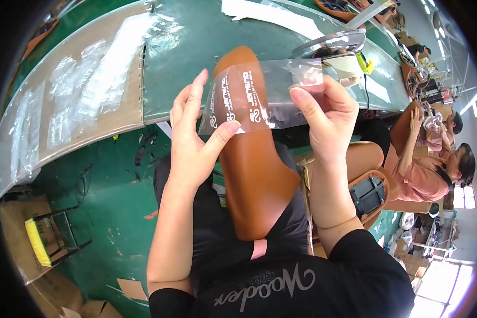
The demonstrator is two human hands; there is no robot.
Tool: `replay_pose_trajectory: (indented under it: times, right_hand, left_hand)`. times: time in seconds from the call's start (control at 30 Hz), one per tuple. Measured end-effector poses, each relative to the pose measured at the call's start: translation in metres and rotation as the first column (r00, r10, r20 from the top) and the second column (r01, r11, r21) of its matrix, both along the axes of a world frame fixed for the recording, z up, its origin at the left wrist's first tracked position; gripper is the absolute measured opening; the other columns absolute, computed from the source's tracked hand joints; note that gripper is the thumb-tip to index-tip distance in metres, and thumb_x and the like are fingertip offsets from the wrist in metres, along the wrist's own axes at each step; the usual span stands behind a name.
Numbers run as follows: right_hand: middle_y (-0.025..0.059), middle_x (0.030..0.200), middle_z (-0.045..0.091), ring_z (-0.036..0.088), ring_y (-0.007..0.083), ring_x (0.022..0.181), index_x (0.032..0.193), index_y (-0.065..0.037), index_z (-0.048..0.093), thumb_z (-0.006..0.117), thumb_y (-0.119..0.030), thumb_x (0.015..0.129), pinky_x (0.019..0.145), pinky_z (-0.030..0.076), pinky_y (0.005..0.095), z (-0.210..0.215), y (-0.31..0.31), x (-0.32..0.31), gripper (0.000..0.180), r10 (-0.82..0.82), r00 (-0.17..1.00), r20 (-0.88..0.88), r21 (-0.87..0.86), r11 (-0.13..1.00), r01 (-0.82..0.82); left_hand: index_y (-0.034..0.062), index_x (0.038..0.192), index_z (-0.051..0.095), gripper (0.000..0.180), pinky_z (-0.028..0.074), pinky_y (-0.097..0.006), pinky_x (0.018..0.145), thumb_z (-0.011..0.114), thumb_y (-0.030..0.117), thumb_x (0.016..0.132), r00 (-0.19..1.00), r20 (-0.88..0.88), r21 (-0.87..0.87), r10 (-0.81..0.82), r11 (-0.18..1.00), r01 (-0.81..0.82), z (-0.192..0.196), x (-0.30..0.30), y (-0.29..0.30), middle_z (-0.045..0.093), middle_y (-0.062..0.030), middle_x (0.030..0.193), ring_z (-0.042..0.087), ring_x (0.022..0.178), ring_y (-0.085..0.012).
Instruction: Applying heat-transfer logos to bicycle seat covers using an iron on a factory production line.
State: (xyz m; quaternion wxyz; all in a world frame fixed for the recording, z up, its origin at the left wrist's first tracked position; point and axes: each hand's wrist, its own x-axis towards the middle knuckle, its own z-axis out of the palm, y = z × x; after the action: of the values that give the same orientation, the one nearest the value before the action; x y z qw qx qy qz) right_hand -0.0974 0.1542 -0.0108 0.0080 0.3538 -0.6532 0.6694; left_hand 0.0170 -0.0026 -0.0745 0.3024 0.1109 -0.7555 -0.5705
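A long brown saddle (259, 183) lies lengthwise across my lap, its narrow end resting over the table's edge. Over that narrow end stretches a clear plastic sheet (281, 108) with white printing, reaching out past the saddle's right side. At the sheet's right end, my right hand (329, 119) pinches it between thumb and bent fingers. My left hand (188, 135) is by the saddle's left side, thumb pressed on the sheet's lower left edge and fingers stretched upward. Part of those fingers' contact with the sheet is hidden.
More clear plastic sheets (87, 85) lie on the table (180, 58) to the left. A shiny round-rimmed object (331, 43) stands at the back right. Beside me on the right, a person in a pink shirt (421, 177) works near other brown saddles. A stool (58, 236) stands lower left.
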Motion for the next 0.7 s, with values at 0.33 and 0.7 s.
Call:
replay_pose_trajectory:
  times: [0.33, 0.7]
  right_hand:
    - [-0.0019, 0.072, 0.057, 0.047, 0.0043, 0.064, 0.079, 0.001, 0.062, 0.070, 0.003, 0.076, 0.059, 0.036, 0.0177, 0.0020, 0.0027, 0.0024, 0.009, -0.011, 0.999, -0.045, 0.011, 1.000, 0.012]
    - [0.0002, 0.074, 0.060, 0.051, 0.0051, 0.067, 0.080, 0.001, 0.063, 0.071, 0.004, 0.075, 0.062, 0.039, 0.0182, 0.0059, 0.0044, 0.0059, 0.009, 0.009, 0.998, -0.063, -0.023, 1.000, -0.011]
  left_hand:
    - [0.0151, 0.138, 0.041, 0.073, 0.035, -0.038, 0.096, 0.073, 0.032, 0.074, 1.000, -0.002, -0.033, 0.027, 0.999, -0.027, -0.0008, 0.0011, -0.0025, 0.041, -0.0132, 0.129, 0.039, 0.117, -0.0270]
    - [0.0151, 0.137, 0.042, 0.077, 0.036, -0.039, 0.096, 0.076, 0.031, 0.070, 0.999, -0.021, -0.050, 0.028, 0.998, -0.029, 0.0003, 0.0031, -0.0016, 0.042, -0.0129, 0.129, 0.039, 0.118, -0.0272]
